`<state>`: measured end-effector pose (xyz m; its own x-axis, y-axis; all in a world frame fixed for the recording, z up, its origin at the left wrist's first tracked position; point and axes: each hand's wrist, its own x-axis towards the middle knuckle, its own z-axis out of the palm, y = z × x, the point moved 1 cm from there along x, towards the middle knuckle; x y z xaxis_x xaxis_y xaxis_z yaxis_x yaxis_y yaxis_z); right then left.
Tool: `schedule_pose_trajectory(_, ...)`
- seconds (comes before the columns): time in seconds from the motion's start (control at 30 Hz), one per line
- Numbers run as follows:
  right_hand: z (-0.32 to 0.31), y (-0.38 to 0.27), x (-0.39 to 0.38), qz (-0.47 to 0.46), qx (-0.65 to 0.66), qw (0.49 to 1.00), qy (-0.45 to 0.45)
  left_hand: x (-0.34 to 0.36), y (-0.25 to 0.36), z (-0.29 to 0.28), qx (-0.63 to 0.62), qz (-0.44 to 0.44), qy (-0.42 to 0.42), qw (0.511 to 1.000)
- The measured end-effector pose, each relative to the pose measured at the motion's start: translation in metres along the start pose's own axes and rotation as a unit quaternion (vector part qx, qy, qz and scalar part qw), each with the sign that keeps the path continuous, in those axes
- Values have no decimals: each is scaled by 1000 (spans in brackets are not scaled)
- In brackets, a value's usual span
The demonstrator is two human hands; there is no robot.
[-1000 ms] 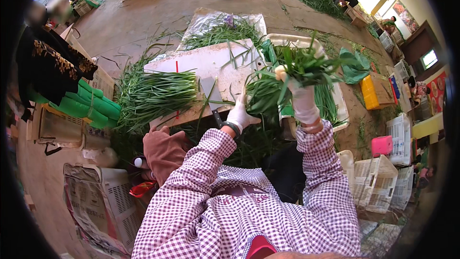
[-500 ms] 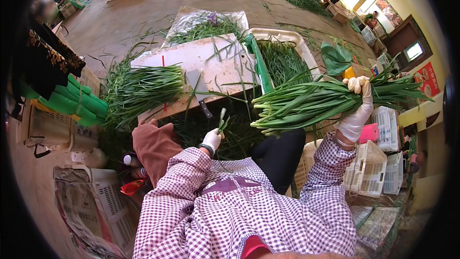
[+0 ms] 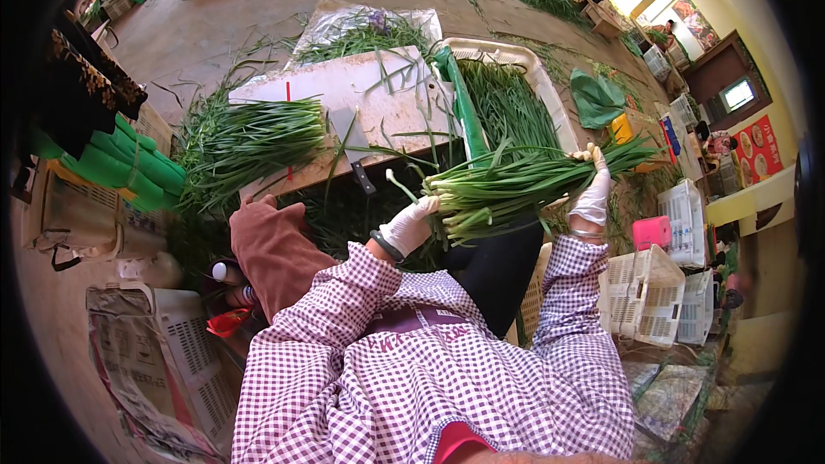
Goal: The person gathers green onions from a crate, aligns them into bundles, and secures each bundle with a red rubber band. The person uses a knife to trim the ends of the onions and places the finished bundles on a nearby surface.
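My gloved right hand (image 3: 591,191) is closed around the leafy part of a big bunch of Chinese chives (image 3: 507,180), held sideways over my lap with its pale ends to the left. By those ends is my gloved left hand (image 3: 411,225), fingers closed; a pale-tipped chive stalk (image 3: 400,184) sticks up from it. Ahead, a stained white board (image 3: 378,77) bears a second pile of chives (image 3: 266,137) on its left side. A knife (image 3: 352,150) lies beside that pile, its dark handle over the board's near edge.
Behind the bunch, a white crate (image 3: 559,107) lined with green plastic holds more chives. Loose leaves lie around the board. A brown cloth (image 3: 279,249) covers something left of my arm. White crates (image 3: 640,292) stand at right, a green bundle (image 3: 133,167) at left. Other people sit farther off.
The chive bunch has come left and nearer in my right hand. My left hand has moved right with its stalk, up to the bunch's pale ends.
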<state>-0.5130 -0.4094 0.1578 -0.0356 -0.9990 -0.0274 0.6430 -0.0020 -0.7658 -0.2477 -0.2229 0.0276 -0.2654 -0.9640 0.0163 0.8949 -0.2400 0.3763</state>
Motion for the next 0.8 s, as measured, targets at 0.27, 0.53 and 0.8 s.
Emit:
schedule_pose_trajectory(0.27,-17,16,2,50,-2,998,25,3,3,10,142,28,84,986)
schedule_pose_trajectory(0.53,-33,36,10,68,-33,997,33,0,3,-5,161,58,169,971)
schedule_pose_trajectory(0.8,-32,31,6,49,-57,997,-2,-13,7,-15,210,31,179,961)
